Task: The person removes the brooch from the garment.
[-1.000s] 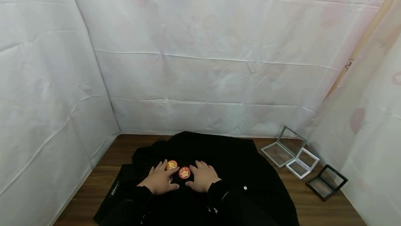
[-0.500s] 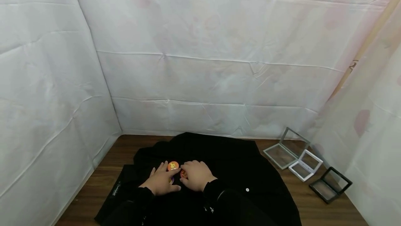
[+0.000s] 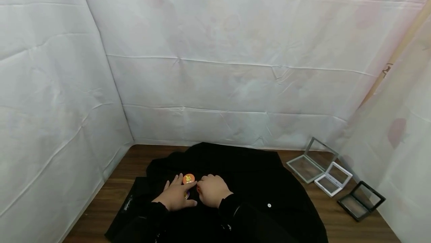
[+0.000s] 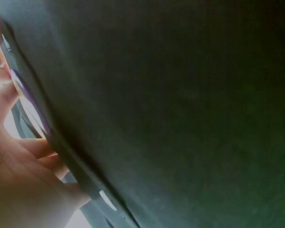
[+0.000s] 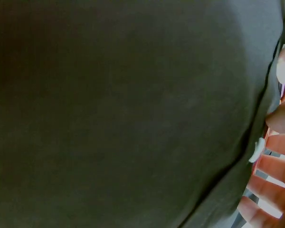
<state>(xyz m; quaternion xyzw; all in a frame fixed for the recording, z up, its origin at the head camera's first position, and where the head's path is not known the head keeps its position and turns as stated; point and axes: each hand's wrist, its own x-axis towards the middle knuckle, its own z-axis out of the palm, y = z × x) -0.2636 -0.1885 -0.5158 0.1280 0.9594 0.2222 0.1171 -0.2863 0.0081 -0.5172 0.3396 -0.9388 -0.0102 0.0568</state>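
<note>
A black buttoned shirt (image 3: 245, 168) lies spread on the wooden table. On it rests my left hand (image 3: 176, 196), fingers spread. An orange round badge (image 3: 189, 178) shows beyond its index finger, and a purple round badge (image 3: 186, 195) peeks out between its thumb and index finger. In the left wrist view the purple badge's edge (image 4: 31, 102) appears beside the fingers. My right hand (image 3: 213, 192) curls its fingers over a red round badge (image 3: 198, 189), gripping it by the edge and mostly hiding it. The right wrist view shows those fingers (image 5: 275, 171) at the shirt's edge.
At the right stand several hinged clear frames: a grey one (image 3: 307, 180), a white one (image 3: 328, 196) and a black one (image 3: 358, 219). A white button (image 3: 269, 205) is on the shirt. White cloth walls (image 3: 215, 86) enclose the table.
My right hand has moved left onto the red badge and curled its fingers, covering most of it. The left hand keeps its place on the shirt. The head view has shifted slightly.
</note>
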